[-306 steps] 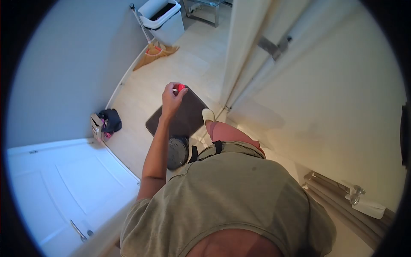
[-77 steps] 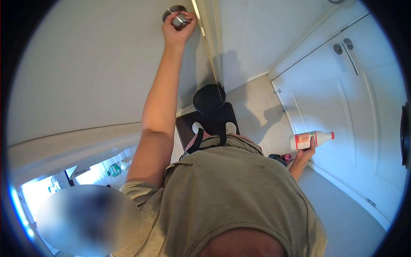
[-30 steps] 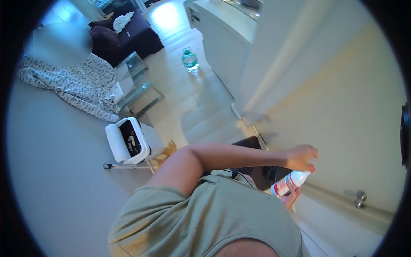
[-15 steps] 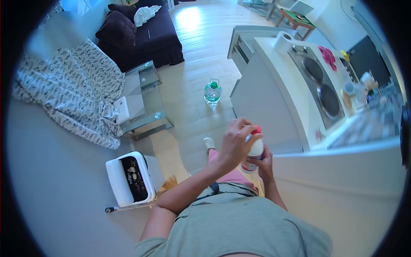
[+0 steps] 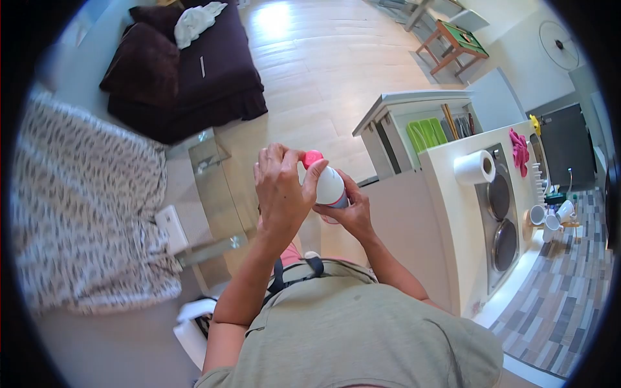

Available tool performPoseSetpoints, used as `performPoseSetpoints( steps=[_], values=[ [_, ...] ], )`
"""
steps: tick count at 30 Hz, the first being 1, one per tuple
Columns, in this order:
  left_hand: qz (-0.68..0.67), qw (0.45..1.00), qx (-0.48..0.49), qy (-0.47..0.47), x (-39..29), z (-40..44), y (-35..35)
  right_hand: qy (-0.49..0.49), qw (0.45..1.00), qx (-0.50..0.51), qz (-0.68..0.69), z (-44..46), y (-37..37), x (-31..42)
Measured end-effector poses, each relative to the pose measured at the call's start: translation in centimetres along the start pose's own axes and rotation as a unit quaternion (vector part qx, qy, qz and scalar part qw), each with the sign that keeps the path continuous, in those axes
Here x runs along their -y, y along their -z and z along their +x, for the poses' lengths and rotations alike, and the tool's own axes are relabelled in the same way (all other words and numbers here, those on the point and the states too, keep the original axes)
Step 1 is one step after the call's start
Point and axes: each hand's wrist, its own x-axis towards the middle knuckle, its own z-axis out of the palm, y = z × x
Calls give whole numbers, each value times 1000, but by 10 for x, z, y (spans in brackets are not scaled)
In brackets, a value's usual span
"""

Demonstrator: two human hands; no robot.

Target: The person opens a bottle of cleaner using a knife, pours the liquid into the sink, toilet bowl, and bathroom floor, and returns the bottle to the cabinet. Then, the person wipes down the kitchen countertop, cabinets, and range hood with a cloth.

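Note:
In the head view, a white bottle (image 5: 331,187) with a coloured label band is held tilted in front of my torso. My right hand (image 5: 354,208) is closed around its body from the right side. My left hand (image 5: 283,185) pinches the pink-red cap (image 5: 313,158) between thumb and fingers at the bottle's upper end. I cannot tell whether the cap is loose or fixed to the bottle. Part of the label is hidden behind my fingers.
To the right, a counter (image 5: 446,213) carries a paper roll (image 5: 474,168), a hob (image 5: 499,216) and several cups (image 5: 550,223). An open drawer (image 5: 420,132) holds a green cutlery tray. On the left stand a glass table (image 5: 223,194), a dark sofa (image 5: 213,71) and a white bin (image 5: 192,336).
My view has shifted forward, past the clear water jug on the floor, and the open drawer's contents now show. Both hands still hold the bottle and its cap, now further left and higher in view.

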Motion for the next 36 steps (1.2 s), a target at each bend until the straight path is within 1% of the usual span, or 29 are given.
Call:
performPoseSetpoints(
  steps=[1,2,6,8,11,15,17,18,20,22,25,27,29,31,33,34,36],
  values=[
    [1,1000,8,-8,13,27,-5,22,999,-18,-24,26,-9,1],
    [2,1000,17,-19,25,56,-9,15,999,-30,4,53,-18,6],
    [-51,996,56,-56,70,173,-30,10,997,-80,-22,156,-33,31],
    [-41,993,60,-97,78,227,-40,-9,995,-89,-49,202,-31,41],
    [-87,985,86,-123,83,300,-69,-27,991,-125,-44,263,-21,46],
    [-134,964,134,-189,85,379,-128,-30,975,-212,-55,330,5,34],
    [-169,949,182,-194,88,417,-166,-74,972,-219,-35,365,25,30],
    [-181,943,196,-199,86,436,-184,-72,968,-239,-35,385,37,23],
    [-190,932,209,-228,85,477,-224,-47,968,-242,-56,423,64,3],
    [-179,927,218,-247,78,517,-262,-51,964,-257,-53,466,95,-6],
    [-193,908,254,-270,55,580,-311,-37,957,-287,-32,523,138,-11],
    [-195,895,276,-290,42,619,-344,-39,959,-281,-7,557,168,-7],
    [-245,876,325,-259,21,653,-378,-53,949,-311,13,586,197,-8],
    [-253,863,337,-280,5,683,-419,-66,941,-331,28,614,229,-13],
    [-231,846,353,-326,-13,714,-461,-50,934,-346,71,642,261,-25],
    [-235,838,362,-335,-24,730,-482,-50,929,-360,71,656,279,-32],
    [-259,804,396,-360,-54,760,-528,-33,913,-406,20,678,317,-44]
  ],
)
